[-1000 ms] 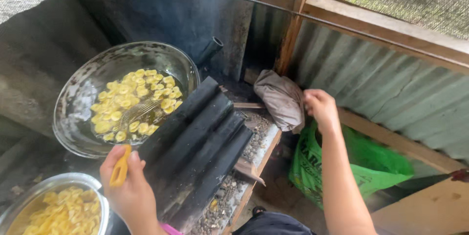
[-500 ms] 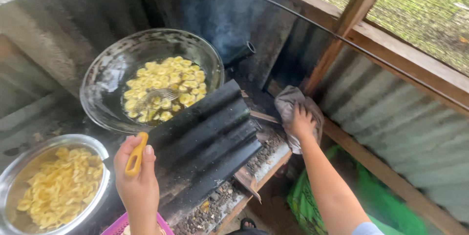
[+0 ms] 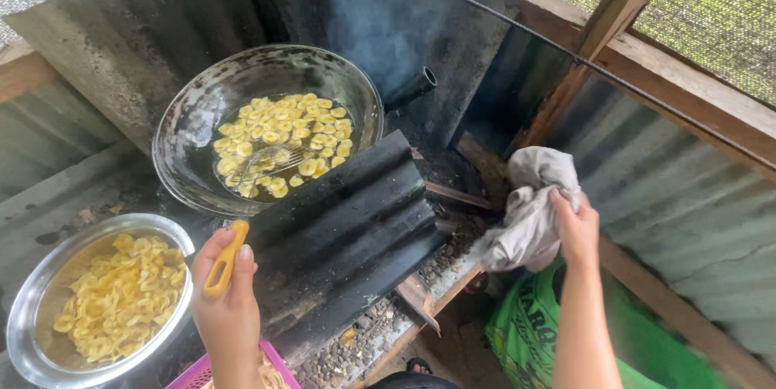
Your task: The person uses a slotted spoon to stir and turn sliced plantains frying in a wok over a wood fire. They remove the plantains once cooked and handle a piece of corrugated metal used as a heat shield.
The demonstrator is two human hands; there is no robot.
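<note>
A: In the head view, what does each hand hold?

B: The left hand (image 3: 229, 308), at the lower left of the frame, is closed around a small yellow handle (image 3: 225, 260). The handle points up between thumb and fingers. I cannot tell what tool is at its other end, because the hand covers it.

A: And the right hand?

B: The right hand (image 3: 575, 231), at the right of the frame, grips a grey cloth (image 3: 529, 211). The fingers are bunched into the fabric, and the cloth hangs down in folds. I judge the cloth is held so because the stove area is hot: smoke (image 3: 376, 13) rises in the upper middle, near a dark pipe (image 3: 411, 88).

A: Where is the food?

B: A big round pan (image 3: 194, 114) sits in the upper left of the middle. Yellow slices (image 3: 283, 142) float in oil inside it, and a wire skimmer (image 3: 267, 161) lies among them. They look pale yellow, round and thin.

A: And the second dish?

B: A metal bowl (image 3: 24, 316) stands at the lower left corner, just beside the left hand, with more yellow slices in it. It is probably kept close so that slices move easily between bowl and pan.

A: What lies between the hands?

B: A black corrugated sheet (image 3: 347, 235), tilted, seemingly covering the fire. A green bag (image 3: 525, 332) is at the lower right, below the cloth.
</note>
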